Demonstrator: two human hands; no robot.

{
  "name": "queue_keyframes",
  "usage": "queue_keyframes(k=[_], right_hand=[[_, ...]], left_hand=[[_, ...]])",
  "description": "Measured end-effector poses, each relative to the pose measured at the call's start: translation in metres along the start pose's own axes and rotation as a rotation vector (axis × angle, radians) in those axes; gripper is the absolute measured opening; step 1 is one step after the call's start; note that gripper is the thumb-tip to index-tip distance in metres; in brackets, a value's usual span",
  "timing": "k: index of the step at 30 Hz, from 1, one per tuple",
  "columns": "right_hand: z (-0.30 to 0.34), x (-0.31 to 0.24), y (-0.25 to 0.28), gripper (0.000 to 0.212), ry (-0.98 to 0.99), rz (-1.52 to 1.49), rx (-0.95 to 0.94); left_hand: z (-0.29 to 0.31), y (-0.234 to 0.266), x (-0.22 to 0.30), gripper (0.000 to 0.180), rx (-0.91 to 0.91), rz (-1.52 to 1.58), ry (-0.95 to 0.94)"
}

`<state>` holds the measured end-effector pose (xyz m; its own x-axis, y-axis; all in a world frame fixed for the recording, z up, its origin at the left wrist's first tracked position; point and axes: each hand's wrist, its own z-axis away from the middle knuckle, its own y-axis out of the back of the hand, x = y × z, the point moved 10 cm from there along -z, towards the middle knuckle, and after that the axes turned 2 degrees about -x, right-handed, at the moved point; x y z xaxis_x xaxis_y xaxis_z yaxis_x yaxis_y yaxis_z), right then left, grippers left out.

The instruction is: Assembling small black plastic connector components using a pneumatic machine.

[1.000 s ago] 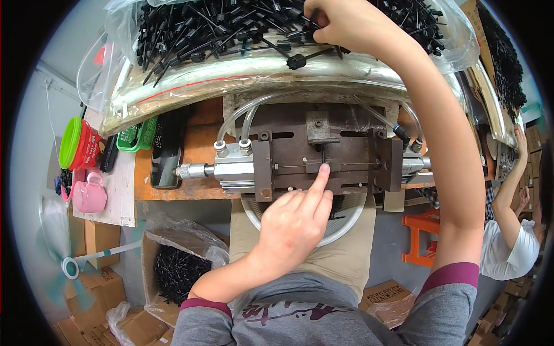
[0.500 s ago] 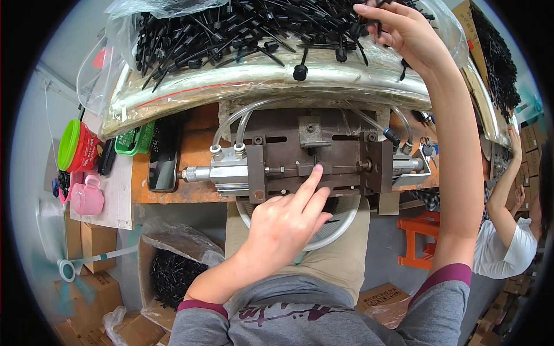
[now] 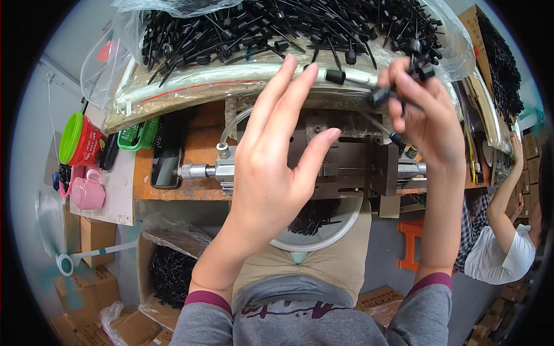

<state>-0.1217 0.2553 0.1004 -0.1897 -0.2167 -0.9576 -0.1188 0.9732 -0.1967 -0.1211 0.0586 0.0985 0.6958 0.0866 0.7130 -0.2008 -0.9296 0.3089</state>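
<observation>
My left hand (image 3: 266, 164) is open, fingers stretched and thumb spread, over the left side of a dark metal press fixture (image 3: 353, 154). Its fingertips reach the front edge of a pile of black plastic caps with thin stems (image 3: 242, 37). A loose black cap (image 3: 335, 76) lies at that edge, right of the fingertips. Farther right, my right hand (image 3: 430, 118) is closed around several black stemmed caps (image 3: 378, 97), smeared by motion. A round white basket (image 3: 350, 229) with black stemmed pieces inside rests at my lap, under the fixture's front edge.
Clear hoses and an air cylinder (image 3: 196, 171) flank the fixture on the wooden bench. To the left stand a pink cup (image 3: 88, 191), a red tub (image 3: 88, 141) and a green basket (image 3: 140, 135). An orange stool (image 3: 408, 243) and a co-worker (image 3: 501, 251) are at right.
My left hand has lifted off the fixture's centre and moved up toward the pile, fingers spreading. My right hand has come down from the pile toward me, carrying black caps.
</observation>
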Motion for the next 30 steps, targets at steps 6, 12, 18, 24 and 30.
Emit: queue_keyframes(k=[6,12,18,24,30], right_hand=[[0.05,0.035,-0.033,0.019,-0.112,-0.272,-0.073],[0.067,0.038,-0.001,0.022,-0.024,-0.272,0.074],[0.079,0.049,0.009,0.024,-0.049,-0.27,0.166],[0.094,0.052,0.003,0.02,-0.085,-0.106,0.286],[0.107,0.051,0.0,0.015,-0.133,0.082,0.448]], left_hand=[[0.029,-0.023,-0.021,0.037,-0.298,0.835,0.52],[0.049,0.006,0.009,0.041,-0.337,0.407,0.182],[0.088,-0.018,0.006,0.035,-0.333,0.004,0.059],[0.102,-0.05,0.001,0.031,-0.366,-0.484,-0.105],[0.095,-0.057,-0.004,0.03,-0.388,-0.532,-0.088]])
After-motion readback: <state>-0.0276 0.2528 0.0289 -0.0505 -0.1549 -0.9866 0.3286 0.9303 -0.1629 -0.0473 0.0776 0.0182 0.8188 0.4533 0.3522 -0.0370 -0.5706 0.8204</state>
